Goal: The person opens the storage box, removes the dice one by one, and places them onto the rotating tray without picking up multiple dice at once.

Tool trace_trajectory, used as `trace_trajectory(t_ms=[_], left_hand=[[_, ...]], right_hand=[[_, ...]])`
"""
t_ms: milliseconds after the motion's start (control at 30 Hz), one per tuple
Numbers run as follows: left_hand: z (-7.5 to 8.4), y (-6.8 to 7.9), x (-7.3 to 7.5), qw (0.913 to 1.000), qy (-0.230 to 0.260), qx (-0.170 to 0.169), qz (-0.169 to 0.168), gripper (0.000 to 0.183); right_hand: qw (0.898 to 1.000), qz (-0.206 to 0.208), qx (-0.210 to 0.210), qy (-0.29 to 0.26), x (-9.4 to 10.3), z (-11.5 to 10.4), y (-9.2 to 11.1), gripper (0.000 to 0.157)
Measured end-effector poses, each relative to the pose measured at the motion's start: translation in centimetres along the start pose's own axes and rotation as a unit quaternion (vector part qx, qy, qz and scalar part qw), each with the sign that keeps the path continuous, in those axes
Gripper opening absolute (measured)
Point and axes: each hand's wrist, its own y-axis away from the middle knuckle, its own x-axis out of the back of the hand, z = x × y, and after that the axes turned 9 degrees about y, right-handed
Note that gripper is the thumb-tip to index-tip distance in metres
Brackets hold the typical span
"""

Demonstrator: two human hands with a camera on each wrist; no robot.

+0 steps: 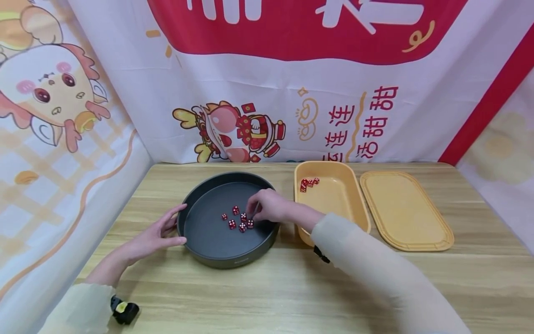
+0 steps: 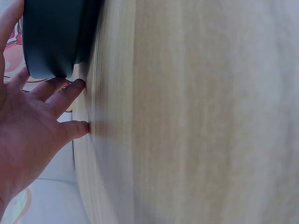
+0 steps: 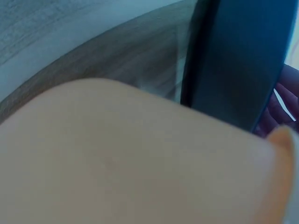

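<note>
A round dark grey pan (image 1: 208, 250) stands on the table with several red dice (image 1: 242, 227) grouped near its middle. My right hand (image 1: 269, 206) reaches over the pan's right rim, fingers bent downward at the dice. Its fingertips are partly hidden, so whether a die is between them is unclear. In the right wrist view only some fingers (image 3: 285, 100) show past the orange box. At the pan's left side my left hand (image 1: 152, 239) spreads its thumb and fingers along the outer wall. The left wrist view shows those extended fingers (image 2: 60, 100) beside the pan (image 2: 51, 37).
Right of the pan sits an orange plastic box (image 1: 354, 204) with several red dice (image 1: 308, 183) in its far left corner. Its flat orange lid (image 1: 406, 211) lies farther right on the wooden table (image 1: 250, 297). Printed cloth (image 1: 258, 83) hangs behind the table.
</note>
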Motion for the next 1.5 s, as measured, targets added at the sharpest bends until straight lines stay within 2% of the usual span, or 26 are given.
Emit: trace_trajectory(t_ms=[433, 733, 933, 1200, 1500], left_hand=[[0.1, 0.1, 0.0, 1.0000, -0.005, -0.004, 0.001, 0.086], [-0.1, 0.1, -0.1, 1.0000, -0.007, -0.005, 0.004, 0.086], [-0.1, 0.0, -0.1, 1.0000, -0.002, -0.004, 0.003, 0.086], [-0.2, 0.0, -0.1, 1.0000, 0.003, 0.001, 0.002, 0.085], [-0.1, -0.1, -0.1, 1.0000, 0.003, -0.002, 0.002, 0.085]], right_hand=[[0.999, 0.019, 0.013, -0.034, 2.8, 0.4, 2.4, 0.020], [0.996, 0.090, 0.022, -0.013, 5.8, 2.7, 5.2, 0.014], [0.991, 0.132, 0.007, -0.034, 7.1, 4.9, 7.3, 0.013], [0.989, 0.143, -0.023, -0.034, 6.7, 8.8, 8.6, 0.013], [0.987, 0.159, -0.024, -0.028, 5.7, 12.2, 8.7, 0.018]])
